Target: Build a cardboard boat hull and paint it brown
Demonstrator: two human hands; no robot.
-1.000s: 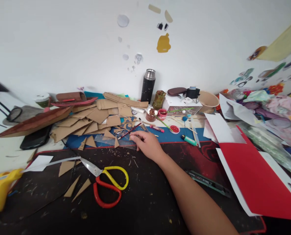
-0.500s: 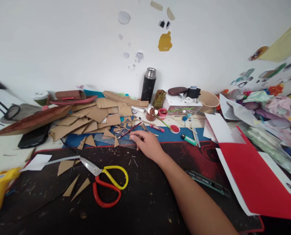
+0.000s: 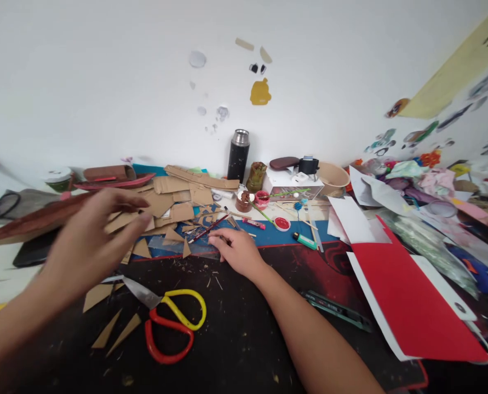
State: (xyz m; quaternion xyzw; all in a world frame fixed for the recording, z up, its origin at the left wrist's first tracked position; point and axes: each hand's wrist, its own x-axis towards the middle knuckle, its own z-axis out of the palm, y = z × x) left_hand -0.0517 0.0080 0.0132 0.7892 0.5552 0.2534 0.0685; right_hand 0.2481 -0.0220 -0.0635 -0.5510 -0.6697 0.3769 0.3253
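My left hand (image 3: 90,235) hovers over the left side of the desk, thumb and fingers apart, in front of the cardboard pile (image 3: 173,189) and a brown boat-shaped cardboard piece (image 3: 34,219). I see nothing held in it. My right hand (image 3: 239,251) rests at the edge of the blue mat (image 3: 285,239), its fingers curled; whatever they hold, if anything, is hidden. Just beyond those fingertips lies a thin dark red paintbrush (image 3: 208,228). Nearer to me are scissors (image 3: 165,309) with one yellow and one red handle. Small cardboard triangles (image 3: 122,334) lie beside them.
At the back stand a black thermos (image 3: 239,156), a brown paint jar (image 3: 244,201) and a white box (image 3: 295,186). A green cutter knife (image 3: 338,311) lies right of my forearm, with red paper (image 3: 416,295) farther right. A red paint dish (image 3: 282,223) sits on the blue mat.
My left hand has come into view from the left, over the cardboard. The view has shifted slightly; my right hand stays at about the same spot on the desk.
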